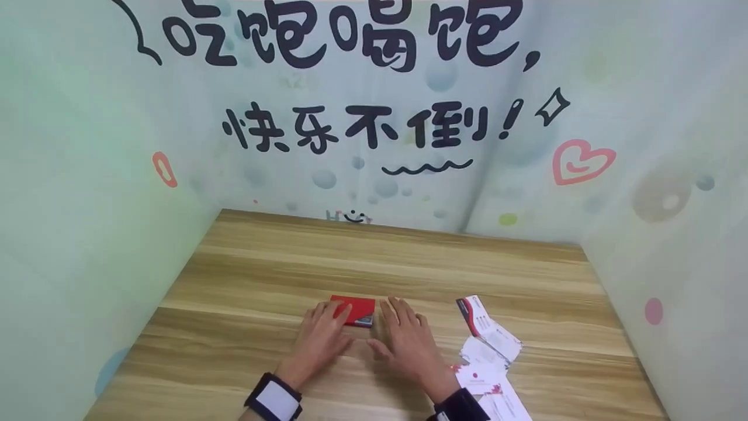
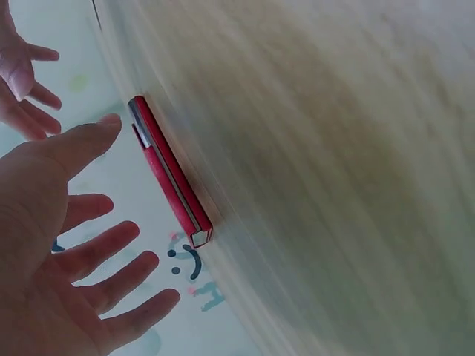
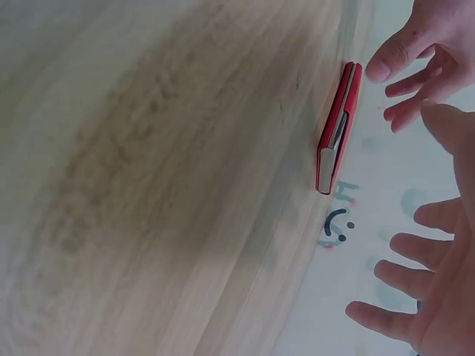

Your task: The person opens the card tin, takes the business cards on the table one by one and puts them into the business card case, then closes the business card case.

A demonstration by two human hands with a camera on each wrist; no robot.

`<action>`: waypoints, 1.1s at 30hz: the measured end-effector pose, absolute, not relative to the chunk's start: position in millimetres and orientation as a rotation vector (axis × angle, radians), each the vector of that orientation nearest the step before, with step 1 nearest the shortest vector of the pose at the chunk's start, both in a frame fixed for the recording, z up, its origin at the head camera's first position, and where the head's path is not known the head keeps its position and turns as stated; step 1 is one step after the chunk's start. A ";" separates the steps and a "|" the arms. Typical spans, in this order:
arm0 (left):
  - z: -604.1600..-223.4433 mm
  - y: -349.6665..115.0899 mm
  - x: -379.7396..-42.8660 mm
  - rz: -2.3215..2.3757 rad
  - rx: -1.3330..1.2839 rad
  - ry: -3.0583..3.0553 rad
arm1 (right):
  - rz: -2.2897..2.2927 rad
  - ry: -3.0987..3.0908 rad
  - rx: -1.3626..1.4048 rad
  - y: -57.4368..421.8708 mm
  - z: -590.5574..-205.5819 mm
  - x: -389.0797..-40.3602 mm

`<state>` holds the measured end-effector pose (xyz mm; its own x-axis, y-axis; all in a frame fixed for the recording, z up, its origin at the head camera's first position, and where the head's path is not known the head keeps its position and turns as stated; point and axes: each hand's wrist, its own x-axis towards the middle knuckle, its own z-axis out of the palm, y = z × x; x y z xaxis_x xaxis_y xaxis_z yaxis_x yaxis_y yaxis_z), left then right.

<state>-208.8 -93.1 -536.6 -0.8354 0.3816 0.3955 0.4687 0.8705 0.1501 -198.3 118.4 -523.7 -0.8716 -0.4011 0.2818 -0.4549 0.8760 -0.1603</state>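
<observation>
A red card case (image 1: 359, 306) lies flat on the wooden table, a dark and silvery corner showing at its near right. Over its left part in the head view is my left hand (image 1: 320, 333); the left wrist view shows those fingers spread and relaxed, apart from the case (image 2: 174, 174). My right hand (image 1: 410, 342) hovers just right of the case, fingers straight and slightly spread. Neither hand grips anything. In the right wrist view the case (image 3: 340, 126) appears edge-on, with a pale edge between its red covers.
Several business cards (image 1: 479, 379) lie loosely overlapped to the right of my right hand, one with a dark and red end (image 1: 467, 313). A printed cloth wall (image 1: 362, 187) rises behind the wooden table (image 1: 251, 263), with more cloth at both sides.
</observation>
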 end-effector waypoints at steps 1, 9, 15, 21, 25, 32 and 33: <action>-536.3 -92.3 -209.5 -0.359 -0.633 -2.708 | 0.328 -2.817 0.652 117.4 -523.8 -199.1; -530.0 -85.8 -219.7 -0.326 -0.657 -2.787 | 0.316 -2.895 0.671 108.9 -524.8 -203.9; -529.6 -85.3 -226.2 -0.278 -0.670 -2.793 | 0.323 -2.945 0.676 103.7 -524.7 -207.7; -529.4 -86.0 -230.7 -0.374 -0.655 -2.900 | 0.347 -3.012 0.720 99.4 -525.9 -209.6; -528.1 -86.5 -230.8 -0.450 -0.664 -3.020 | 0.363 -3.049 0.751 97.4 -527.7 -209.1; -524.8 -88.1 -229.9 -0.494 -0.686 -3.084 | 0.410 -3.098 0.765 95.3 -525.2 -209.3; -523.9 -88.1 -230.4 -0.487 -0.697 -3.088 | 0.404 -3.109 0.765 95.0 -524.3 -209.3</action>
